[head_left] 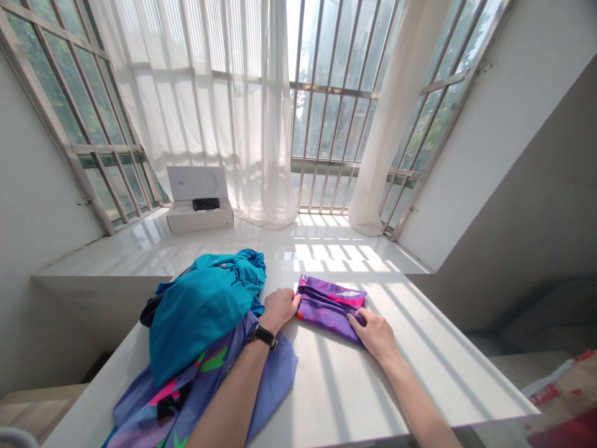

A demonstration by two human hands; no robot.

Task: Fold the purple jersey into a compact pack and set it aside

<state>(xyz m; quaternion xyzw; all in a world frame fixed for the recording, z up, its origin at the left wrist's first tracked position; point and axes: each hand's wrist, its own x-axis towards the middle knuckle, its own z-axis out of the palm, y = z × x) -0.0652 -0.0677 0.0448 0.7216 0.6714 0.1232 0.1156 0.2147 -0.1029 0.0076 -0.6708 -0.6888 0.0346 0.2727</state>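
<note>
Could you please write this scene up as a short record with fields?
Left hand: curled at the left edge of the folded purple cloth; dark-strapped watch on the wrist
Right hand: fingertips on the cloth's right end
Surface: white table, striped with sunlight
Left side: teal cloth heaped over blue-purple cloth
Windowsill: open white box with a dark device
Behind: sheer curtains, barred windows

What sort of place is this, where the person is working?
It is probably a room in a home, at a bay window: barred windows on three sides, sheer white curtains, and a white table bearing a loose pile of what look like clothes.
</note>
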